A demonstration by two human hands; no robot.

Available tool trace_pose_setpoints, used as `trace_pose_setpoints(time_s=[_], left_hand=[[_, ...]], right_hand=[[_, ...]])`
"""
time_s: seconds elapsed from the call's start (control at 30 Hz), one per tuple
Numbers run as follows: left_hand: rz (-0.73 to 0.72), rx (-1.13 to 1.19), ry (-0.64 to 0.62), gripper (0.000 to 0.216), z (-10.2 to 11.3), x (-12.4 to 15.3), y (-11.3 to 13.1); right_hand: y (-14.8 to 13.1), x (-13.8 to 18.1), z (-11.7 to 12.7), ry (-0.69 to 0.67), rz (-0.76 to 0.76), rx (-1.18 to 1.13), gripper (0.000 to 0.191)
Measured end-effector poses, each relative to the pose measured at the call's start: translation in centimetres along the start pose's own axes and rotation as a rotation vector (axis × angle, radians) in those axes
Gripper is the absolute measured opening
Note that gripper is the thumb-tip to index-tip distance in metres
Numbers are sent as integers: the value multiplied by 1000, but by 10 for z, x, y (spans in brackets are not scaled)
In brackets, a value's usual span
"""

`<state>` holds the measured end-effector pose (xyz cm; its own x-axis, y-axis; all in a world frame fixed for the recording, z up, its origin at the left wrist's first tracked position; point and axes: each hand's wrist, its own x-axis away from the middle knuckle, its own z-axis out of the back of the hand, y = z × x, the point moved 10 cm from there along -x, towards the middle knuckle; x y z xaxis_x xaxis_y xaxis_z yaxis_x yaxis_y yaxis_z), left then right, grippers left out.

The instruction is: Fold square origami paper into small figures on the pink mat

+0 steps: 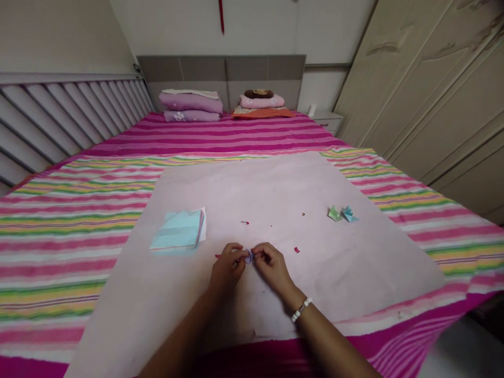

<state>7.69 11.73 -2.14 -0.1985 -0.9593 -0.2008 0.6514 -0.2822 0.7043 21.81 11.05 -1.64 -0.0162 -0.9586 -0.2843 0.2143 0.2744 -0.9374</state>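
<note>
Between my two hands is a small folded purple paper piece (249, 256), low over the pale sheet. My left hand (229, 265) pinches its left side with bent fingers. From the other side, my right hand (271, 263) grips its right edge between thumb and fingertips; a white beaded bracelet circles that wrist. Much of the paper is hidden by the fingers, so its exact shape cannot be made out. A small red thing (217, 256) pokes out left of my left hand.
A stack of light blue paper sheets (179, 231) lies at left. Green (334, 213) and blue (348, 213) folded papers stand at right. Small red scraps (296, 250) dot the pale sheet (252, 189), spread over a striped bed (59, 252). Folded bedding (191, 105) lies by the headboard.
</note>
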Motion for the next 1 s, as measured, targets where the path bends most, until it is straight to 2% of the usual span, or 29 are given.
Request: trace_pose_setpoints(time_s=[0.27, 0.43, 0.63, 0.8, 1.0], left_hand=[[35, -112, -53, 17, -3, -4, 8], [-35, -83, -53, 15, -3, -7, 13], [-51, -49, -76, 16, -3, -11, 15], [-68, -12, -72, 16, -1, -15, 20], [-119, 16, -45, 16, 2, -18, 23]], right_hand=[[-3, -2, -3, -22, 43, 4, 24], [-10, -2, -2, -19, 97, 74, 26], [-32, 2, -8, -168, 225, 377, 23], [-35, 3, -16, -296, 290, 686, 23], [-37, 0, -19, -341, 348, 763, 18]])
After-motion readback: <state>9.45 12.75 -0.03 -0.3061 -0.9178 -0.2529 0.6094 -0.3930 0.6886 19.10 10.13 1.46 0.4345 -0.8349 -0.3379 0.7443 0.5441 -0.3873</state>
